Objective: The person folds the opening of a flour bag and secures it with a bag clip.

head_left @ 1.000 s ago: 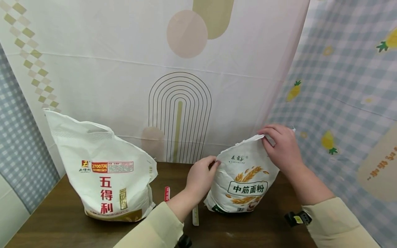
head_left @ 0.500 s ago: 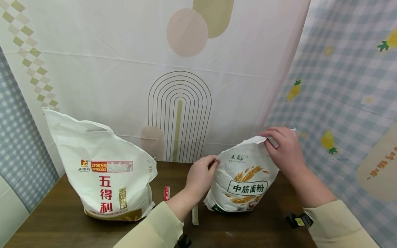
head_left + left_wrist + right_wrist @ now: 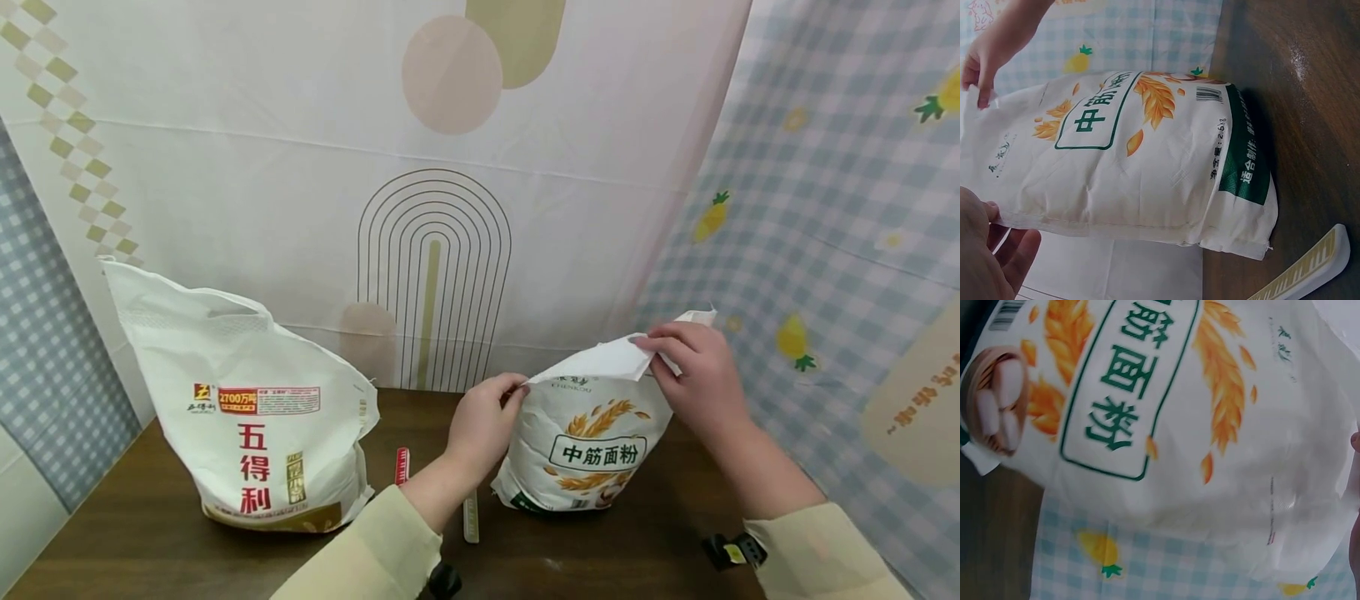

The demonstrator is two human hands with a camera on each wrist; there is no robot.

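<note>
A white flour bag (image 3: 600,412) with wheat ears and a green-framed label stands upright on the table at centre right. My left hand (image 3: 480,425) pinches the left end of its top edge. With thumb and fingers, my right hand (image 3: 697,371) grips the top edge toward the right, where a strip of the mouth is turned over toward me. The bag's right top corner sticks up behind that hand. In the left wrist view the bag's side (image 3: 1116,194) and my left fingers (image 3: 1019,256) show. The right wrist view has the bag's front (image 3: 1241,487) up close.
A larger white flour bag (image 3: 225,358) with red characters stands at the left of the brown table (image 3: 645,558). Between the bags lie a red-and-white strip (image 3: 402,465) and a white-and-yellow strip (image 3: 470,518), partly behind my left arm. Printed cloths hang behind and at the sides.
My right hand has moved slightly down and toward me, folding the bag's top edge forward over part of the printed brand name. My left hand has stayed nearly in place.
</note>
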